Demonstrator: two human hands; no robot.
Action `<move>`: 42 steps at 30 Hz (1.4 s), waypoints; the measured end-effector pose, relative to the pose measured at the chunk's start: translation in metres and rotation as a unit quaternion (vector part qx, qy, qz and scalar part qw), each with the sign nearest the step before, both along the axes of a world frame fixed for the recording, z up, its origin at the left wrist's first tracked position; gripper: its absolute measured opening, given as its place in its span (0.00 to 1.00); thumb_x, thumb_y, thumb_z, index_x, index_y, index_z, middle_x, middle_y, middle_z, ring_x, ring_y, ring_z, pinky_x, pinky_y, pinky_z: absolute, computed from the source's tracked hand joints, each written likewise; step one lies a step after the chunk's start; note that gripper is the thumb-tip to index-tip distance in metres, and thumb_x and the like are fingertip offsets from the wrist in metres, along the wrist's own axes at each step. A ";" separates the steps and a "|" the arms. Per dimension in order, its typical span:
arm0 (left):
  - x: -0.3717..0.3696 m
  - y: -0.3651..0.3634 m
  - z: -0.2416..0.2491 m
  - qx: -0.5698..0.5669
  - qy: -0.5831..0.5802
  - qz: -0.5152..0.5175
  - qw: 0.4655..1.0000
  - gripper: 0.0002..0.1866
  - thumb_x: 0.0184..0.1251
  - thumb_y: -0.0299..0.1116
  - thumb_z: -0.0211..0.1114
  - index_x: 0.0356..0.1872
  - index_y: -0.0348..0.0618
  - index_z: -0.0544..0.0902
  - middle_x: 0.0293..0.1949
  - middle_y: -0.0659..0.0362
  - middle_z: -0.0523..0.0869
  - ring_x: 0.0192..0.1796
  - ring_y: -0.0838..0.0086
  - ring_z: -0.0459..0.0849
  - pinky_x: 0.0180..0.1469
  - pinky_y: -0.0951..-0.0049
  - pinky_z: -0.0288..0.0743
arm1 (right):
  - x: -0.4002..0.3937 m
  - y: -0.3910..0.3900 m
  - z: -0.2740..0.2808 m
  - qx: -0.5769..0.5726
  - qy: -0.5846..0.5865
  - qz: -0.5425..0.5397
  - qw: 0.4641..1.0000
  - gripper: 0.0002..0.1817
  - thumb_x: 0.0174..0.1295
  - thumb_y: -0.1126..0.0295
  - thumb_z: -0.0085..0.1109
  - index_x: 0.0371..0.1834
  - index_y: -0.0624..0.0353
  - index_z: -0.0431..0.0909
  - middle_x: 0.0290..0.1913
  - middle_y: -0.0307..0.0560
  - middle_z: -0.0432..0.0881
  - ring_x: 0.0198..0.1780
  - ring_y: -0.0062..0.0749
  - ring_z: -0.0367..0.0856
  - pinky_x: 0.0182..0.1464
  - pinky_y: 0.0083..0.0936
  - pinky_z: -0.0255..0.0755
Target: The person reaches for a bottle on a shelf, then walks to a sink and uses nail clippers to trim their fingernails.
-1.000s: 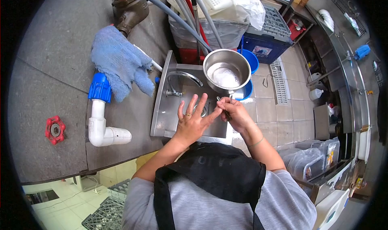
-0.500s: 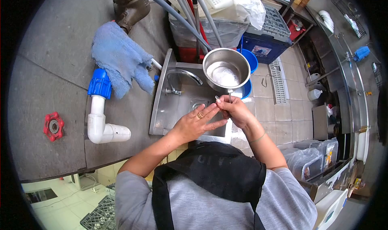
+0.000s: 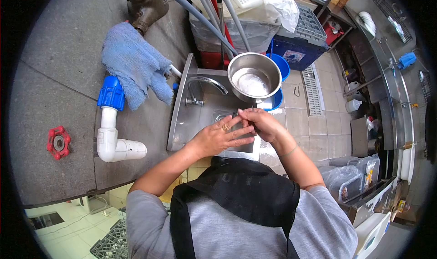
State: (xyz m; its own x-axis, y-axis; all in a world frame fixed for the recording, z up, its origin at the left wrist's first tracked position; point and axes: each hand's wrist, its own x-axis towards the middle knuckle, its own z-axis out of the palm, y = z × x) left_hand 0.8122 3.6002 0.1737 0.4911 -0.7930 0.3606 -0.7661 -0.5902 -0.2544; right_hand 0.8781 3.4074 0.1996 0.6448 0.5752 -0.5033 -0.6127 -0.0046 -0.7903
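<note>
A steel saucepan [image 3: 236, 87] is at the sink's right side, upright, its bowl shiny inside. Its short visible handle runs down into my right hand [image 3: 266, 125], whose fingers are curled around it. The thumb and index finger of that hand pinch at a fingertip of my left hand [image 3: 214, 137]; anything small between them is too hard to make out. My left hand, with a ring on one finger, is held over the steel sink [image 3: 177, 131] with fingers stretched out and apart. Beyond the hands rises a curved chrome faucet [image 3: 208, 79].
On the grey counter [image 3: 54, 90] at left are a blue cloth [image 3: 129, 61], a white pipe elbow [image 3: 108, 140] with blue fitting, and a red valve handwheel [image 3: 58, 142]. Blue buckets [image 3: 281, 65] stand behind the saucepan. Long poles [image 3: 200, 18] lean near a lined bin [image 3: 255, 31].
My right thumb and index finger have shifted slightly left onto my left fingertip. My left fingers have spread a little more. The saucepan stays nearly in place.
</note>
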 end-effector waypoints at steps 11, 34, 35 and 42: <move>-0.005 -0.023 -0.029 -0.667 0.417 0.193 0.587 0.09 0.68 0.32 0.56 0.44 0.38 0.79 0.47 0.54 0.82 0.51 0.71 0.78 0.53 0.74 0.69 | -0.012 -0.014 -0.027 -0.172 -0.457 -0.072 0.869 0.28 0.59 0.75 0.58 0.64 0.51 0.65 0.45 0.45 0.77 0.42 0.26 0.74 0.44 0.23 0.68; 0.007 -0.043 -0.031 -0.697 0.433 0.197 0.536 0.06 0.71 0.29 0.54 0.40 0.37 0.77 0.34 0.64 0.78 0.39 0.85 0.72 0.45 0.82 0.65 | -0.026 0.015 -0.029 0.258 0.057 -0.302 0.916 0.12 0.64 0.69 0.55 0.45 0.58 0.63 0.49 0.56 0.75 0.44 0.37 0.79 0.53 0.42 0.78; 0.008 -0.043 -0.032 -0.695 0.435 0.199 0.536 0.06 0.71 0.29 0.54 0.40 0.37 0.77 0.34 0.64 0.78 0.39 0.85 0.72 0.45 0.82 0.65 | -0.025 0.014 -0.029 0.259 0.053 -0.300 0.917 0.13 0.64 0.70 0.55 0.45 0.58 0.63 0.49 0.56 0.75 0.44 0.37 0.79 0.53 0.43 0.78; 0.009 -0.043 -0.032 -0.706 0.455 0.199 0.505 0.07 0.71 0.30 0.53 0.40 0.37 0.76 0.34 0.64 0.78 0.40 0.85 0.72 0.45 0.82 0.66 | -0.028 0.014 -0.030 0.254 -0.003 -0.291 0.922 0.15 0.63 0.68 0.57 0.48 0.57 0.64 0.51 0.55 0.75 0.50 0.41 0.78 0.56 0.44 0.75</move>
